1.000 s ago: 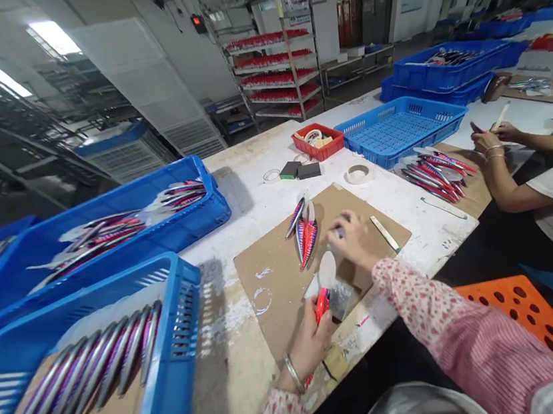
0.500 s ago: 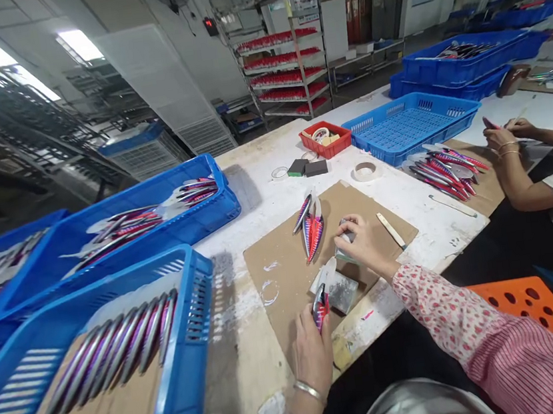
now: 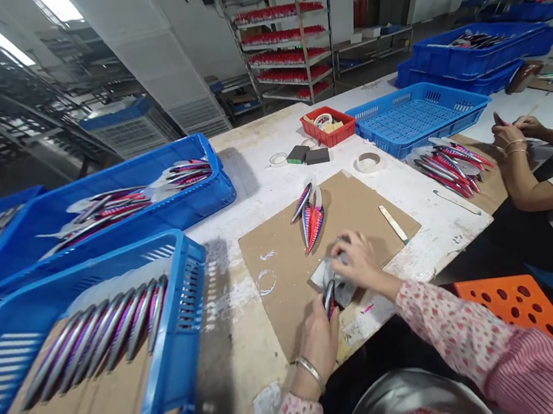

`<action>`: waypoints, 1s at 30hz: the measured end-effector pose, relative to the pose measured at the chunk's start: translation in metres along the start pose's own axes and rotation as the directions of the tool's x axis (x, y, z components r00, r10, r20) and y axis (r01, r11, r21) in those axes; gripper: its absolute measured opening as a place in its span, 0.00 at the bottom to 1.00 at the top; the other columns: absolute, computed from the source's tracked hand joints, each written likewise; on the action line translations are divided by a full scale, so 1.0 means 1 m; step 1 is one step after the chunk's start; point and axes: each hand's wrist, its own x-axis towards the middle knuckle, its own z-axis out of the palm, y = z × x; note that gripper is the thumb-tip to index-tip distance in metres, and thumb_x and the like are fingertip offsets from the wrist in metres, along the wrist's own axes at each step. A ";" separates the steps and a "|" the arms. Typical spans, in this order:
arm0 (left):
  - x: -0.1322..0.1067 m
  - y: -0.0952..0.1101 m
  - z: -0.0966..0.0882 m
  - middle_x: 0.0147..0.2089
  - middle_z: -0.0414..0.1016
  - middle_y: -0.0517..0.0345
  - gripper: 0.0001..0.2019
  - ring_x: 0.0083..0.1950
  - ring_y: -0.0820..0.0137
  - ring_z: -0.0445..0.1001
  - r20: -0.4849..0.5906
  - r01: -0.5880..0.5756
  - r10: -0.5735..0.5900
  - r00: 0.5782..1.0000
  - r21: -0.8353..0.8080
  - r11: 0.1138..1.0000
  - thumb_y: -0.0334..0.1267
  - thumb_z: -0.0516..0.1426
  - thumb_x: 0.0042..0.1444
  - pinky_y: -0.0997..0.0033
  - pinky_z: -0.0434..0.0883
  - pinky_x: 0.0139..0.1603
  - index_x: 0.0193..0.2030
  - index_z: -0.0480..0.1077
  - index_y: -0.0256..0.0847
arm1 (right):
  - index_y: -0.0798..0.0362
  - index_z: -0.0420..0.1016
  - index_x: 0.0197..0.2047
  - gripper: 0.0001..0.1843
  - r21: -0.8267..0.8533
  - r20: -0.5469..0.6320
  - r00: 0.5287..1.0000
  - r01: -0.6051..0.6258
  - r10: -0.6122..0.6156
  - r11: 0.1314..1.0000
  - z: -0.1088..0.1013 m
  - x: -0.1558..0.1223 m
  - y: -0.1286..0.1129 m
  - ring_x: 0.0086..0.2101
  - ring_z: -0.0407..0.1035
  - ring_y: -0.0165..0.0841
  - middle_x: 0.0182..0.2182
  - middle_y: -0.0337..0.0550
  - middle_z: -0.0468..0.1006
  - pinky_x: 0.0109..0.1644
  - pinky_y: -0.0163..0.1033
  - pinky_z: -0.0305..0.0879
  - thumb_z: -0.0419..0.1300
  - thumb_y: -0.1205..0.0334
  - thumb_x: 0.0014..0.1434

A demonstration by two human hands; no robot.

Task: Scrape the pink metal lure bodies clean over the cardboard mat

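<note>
Head view: I read the step as two-handed work on one fishing lure (image 3: pixel 329 298).
I see the left hand (image 3: pixel 317 331) grasping it over the grey block (image 3: pixel 345 291) on the cardboard sheet (image 3: pixel 274 251); the right hand (image 3: pixel 357 261) curls, half closed, near its far end, hold unclear. I judge the next move calls for a steady left grip.

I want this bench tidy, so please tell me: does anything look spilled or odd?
White smears and a ring-shaped stain mark the left part of the cardboard; a pink smudge lies near the front edge of the table. They may be stray paint.
</note>
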 end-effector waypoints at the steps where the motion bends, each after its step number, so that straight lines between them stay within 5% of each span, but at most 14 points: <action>1: 0.000 0.001 0.000 0.43 0.78 0.45 0.13 0.44 0.62 0.79 0.000 0.007 -0.007 1.000 0.001 1.000 0.36 0.47 0.66 0.68 0.68 0.39 0.54 0.62 0.35 | 0.46 0.77 0.35 0.03 -0.035 -0.010 1.000 -0.026 0.026 0.999 -0.001 0.004 0.001 0.52 0.60 0.43 0.51 0.43 0.70 0.52 0.48 0.58 0.62 0.61 0.54; 7: 0.000 0.001 0.001 0.43 0.78 0.46 0.13 0.43 0.62 0.79 0.015 0.016 -0.016 1.000 -0.046 0.999 0.36 0.47 0.65 0.68 0.68 0.39 0.54 0.61 0.36 | 0.46 0.77 0.35 0.05 -0.035 0.045 0.998 0.043 -0.041 0.998 -0.001 0.003 0.001 0.52 0.60 0.42 0.52 0.43 0.70 0.52 0.45 0.58 0.63 0.60 0.53; 13: 0.001 0.002 0.001 0.44 0.78 0.45 0.14 0.45 0.61 0.78 0.003 0.001 -0.001 1.000 -0.060 0.998 0.37 0.46 0.65 0.67 0.69 0.40 0.55 0.61 0.36 | 0.47 0.77 0.35 0.04 -0.103 -0.028 0.999 -0.032 0.029 0.994 -0.006 0.005 0.000 0.52 0.60 0.43 0.52 0.44 0.70 0.50 0.46 0.58 0.61 0.60 0.55; 17: 0.001 0.002 0.000 0.44 0.78 0.45 0.15 0.44 0.60 0.78 0.032 0.005 -0.004 0.999 -0.052 0.999 0.38 0.45 0.66 0.66 0.69 0.39 0.55 0.60 0.36 | 0.47 0.77 0.35 0.04 -0.020 0.055 0.997 0.048 -0.046 0.999 -0.004 0.004 0.000 0.51 0.61 0.40 0.51 0.43 0.70 0.51 0.45 0.57 0.63 0.60 0.54; 22: 0.002 0.001 0.002 0.46 0.77 0.43 0.16 0.46 0.60 0.78 0.015 0.013 -0.013 1.000 -0.048 0.999 0.39 0.45 0.66 0.66 0.69 0.41 0.57 0.59 0.35 | 0.47 0.77 0.36 0.05 -0.117 -0.006 0.999 -0.045 0.045 0.992 -0.006 0.013 0.002 0.52 0.59 0.42 0.51 0.45 0.69 0.49 0.45 0.57 0.61 0.60 0.56; 27: 0.002 0.000 0.003 0.44 0.78 0.44 0.14 0.44 0.60 0.79 0.020 0.010 -0.009 1.000 -0.054 0.998 0.38 0.45 0.66 0.66 0.69 0.40 0.55 0.60 0.36 | 0.46 0.77 0.36 0.04 -0.058 0.077 0.997 0.020 -0.015 0.998 -0.004 0.008 -0.001 0.51 0.60 0.40 0.51 0.42 0.69 0.50 0.44 0.58 0.62 0.60 0.55; 30: 0.001 0.000 0.002 0.45 0.78 0.44 0.15 0.46 0.60 0.79 0.005 0.002 -0.002 1.000 -0.054 0.999 0.38 0.45 0.66 0.66 0.69 0.40 0.56 0.60 0.36 | 0.46 0.77 0.36 0.04 -0.115 -0.004 0.999 -0.053 0.053 0.992 -0.004 0.012 -0.001 0.52 0.59 0.42 0.51 0.44 0.69 0.49 0.45 0.58 0.61 0.61 0.56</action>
